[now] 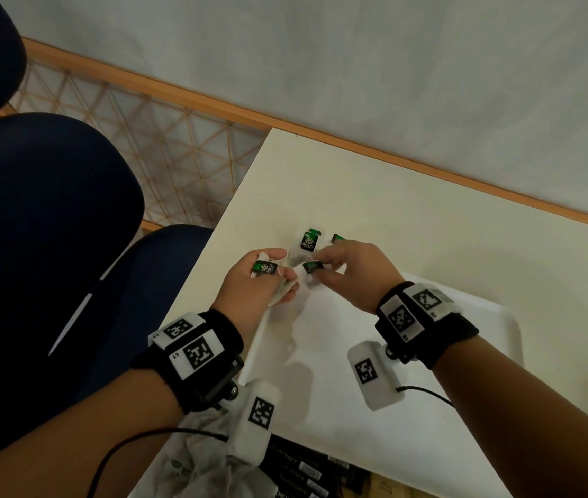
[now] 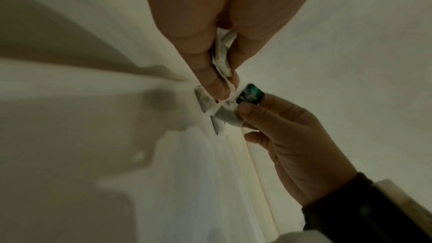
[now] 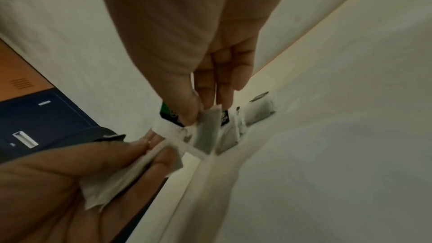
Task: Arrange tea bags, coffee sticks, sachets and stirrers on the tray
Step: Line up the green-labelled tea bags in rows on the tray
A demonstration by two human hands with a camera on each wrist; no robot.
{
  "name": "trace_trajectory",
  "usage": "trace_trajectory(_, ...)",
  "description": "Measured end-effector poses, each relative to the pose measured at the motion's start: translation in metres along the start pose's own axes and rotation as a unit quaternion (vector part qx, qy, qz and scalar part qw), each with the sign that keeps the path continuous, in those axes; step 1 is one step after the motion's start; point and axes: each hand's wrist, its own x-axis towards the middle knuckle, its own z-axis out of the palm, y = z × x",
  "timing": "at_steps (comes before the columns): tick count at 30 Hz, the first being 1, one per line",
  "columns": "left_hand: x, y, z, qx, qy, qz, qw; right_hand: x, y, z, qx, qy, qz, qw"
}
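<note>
Above the tray's (image 1: 493, 310) far rim, tea bags (image 1: 267, 268) pinched in each hand's grip, left hand (image 1: 249, 285) and right hand (image 1: 353, 271), perhaps tangled

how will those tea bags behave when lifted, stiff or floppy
Probably floppy: the tea bag pinched by the right hand hangs limp in the right wrist view. Likely very light, since fingertips alone carry it. The green tags appear to dangle loose, so they may snag together; the left hand grips several bags bunched and creased.
</note>
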Motion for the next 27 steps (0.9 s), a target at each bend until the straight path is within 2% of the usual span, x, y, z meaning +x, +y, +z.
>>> trace_trajectory(7,-0.003,0.003,-0.002,0.004,0.001,0.005,1.0,-0.006,0.014,-0.003,-0.013,0.039,0.012,0.999)
trace_trajectory(11,-0.002,0.003,-0.002,0.008,0.003,0.003,1.0,0.005,0.018,-0.004,0.056,0.05,0.097,0.992)
trace_trajectory(13,-0.001,0.003,-0.002,0.009,0.0,0.0,1.0,0.012,0.024,-0.005,0.042,0.045,0.123,0.99)
trace_trajectory(17,0.0,0.003,-0.001,0.016,-0.011,-0.004,1.0,0.023,0.031,-0.007,0.004,0.03,0.135,0.99)
trace_trajectory(23,0.001,0.002,0.001,0.02,-0.012,-0.01,1.0,0.03,0.036,-0.008,0.021,0.055,0.164,0.985)
trace_trajectory(27,0.0,0.0,0.002,0.02,-0.017,-0.012,1.0,0.024,0.033,-0.009,0.089,0.005,0.168,0.982)
